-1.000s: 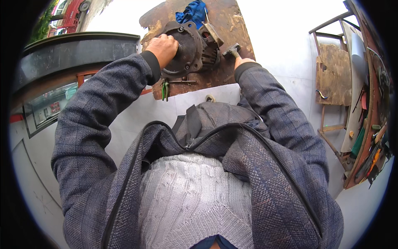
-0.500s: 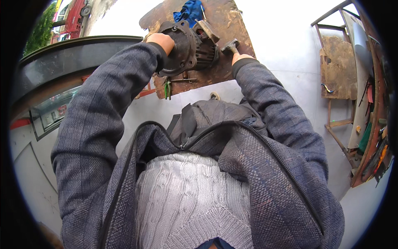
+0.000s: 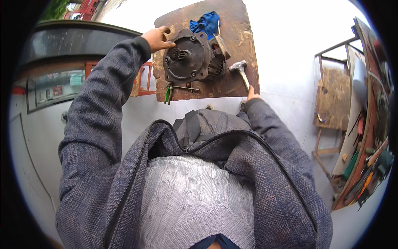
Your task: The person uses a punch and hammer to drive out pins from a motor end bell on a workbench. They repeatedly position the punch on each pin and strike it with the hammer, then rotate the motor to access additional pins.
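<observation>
A dark, greasy motor-like housing [image 3: 199,58] with a round bolted flange and ribbed side lies on the worn wooden table [image 3: 236,25]. A toothed shaft [image 3: 180,54] sticks out of its flange. My left hand [image 3: 157,39] is at the flange's upper left edge, thumb and fingers apart, holding nothing; whether a fingertip touches the rim I cannot tell. At the table's right front, my right hand [image 3: 252,94] is closed round the lower handle of a hammer [image 3: 243,76]. The hammer's metal head is beside the housing, low over the table or resting on it.
Green-handled pliers [image 3: 168,93] and a thin metal bar tool [image 3: 188,87] lie at the front edge. A blue cloth [image 3: 205,23] is behind the housing. A red frame [image 3: 143,79] stands left of the table. At right are a wooden-topped stand [image 3: 333,99] and a tool-laden board [image 3: 365,166].
My left hand has drawn back from the flange and its fingers have spread, uncovering the shaft. My right hand has come nearer to me with the hammer. The whole view has shifted.
</observation>
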Available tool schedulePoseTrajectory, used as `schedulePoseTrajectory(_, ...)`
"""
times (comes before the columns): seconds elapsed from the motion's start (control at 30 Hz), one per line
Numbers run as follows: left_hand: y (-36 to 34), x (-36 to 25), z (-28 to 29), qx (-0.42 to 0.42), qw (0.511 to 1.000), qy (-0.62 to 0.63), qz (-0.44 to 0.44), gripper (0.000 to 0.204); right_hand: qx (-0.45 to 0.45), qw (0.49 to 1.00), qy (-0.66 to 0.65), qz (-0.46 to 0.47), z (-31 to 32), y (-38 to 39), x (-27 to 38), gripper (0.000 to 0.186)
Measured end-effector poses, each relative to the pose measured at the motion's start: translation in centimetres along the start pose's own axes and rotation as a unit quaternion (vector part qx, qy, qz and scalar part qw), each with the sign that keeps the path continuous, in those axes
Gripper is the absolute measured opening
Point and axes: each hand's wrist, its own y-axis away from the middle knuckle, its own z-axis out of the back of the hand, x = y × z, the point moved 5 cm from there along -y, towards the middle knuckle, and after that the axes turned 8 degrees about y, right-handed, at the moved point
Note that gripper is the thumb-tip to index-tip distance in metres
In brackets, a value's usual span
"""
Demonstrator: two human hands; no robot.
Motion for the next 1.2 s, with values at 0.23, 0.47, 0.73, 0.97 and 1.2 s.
schedulePoseTrajectory(0.23,10.5,11.1,-5.8,-0.115,0.977,0.128,0.122,0.067,0.005,0.998,0.059,0.009,-8.1,-5.9,-3.3,0.098)
schedulePoseTrajectory(0.47,17.9,19.6,-17.9,-0.065,0.946,0.21,0.239,0.072,-0.145,0.981,0.076,0.104,15.1,-7.2,8.7,0.042)
schedulePoseTrajectory(0.73,15.1,27.6,-29.8,-0.068,0.928,0.312,0.19,0.073,0.046,0.889,0.388,0.237,23.1,4.1,37.8,0.079)
schedulePoseTrajectory(0.97,19.7,36.9,-41.1,-0.091,0.846,0.474,0.227,0.065,0.022,0.722,0.681,0.121,17.4,3.2,40.6,0.045)
schedulePoseTrajectory(1.2,29.2,41.2,-58.4,-0.014,0.786,0.501,0.362,0.064,0.01,0.622,0.773,0.129,15.9,0.0,35.3,0.029)
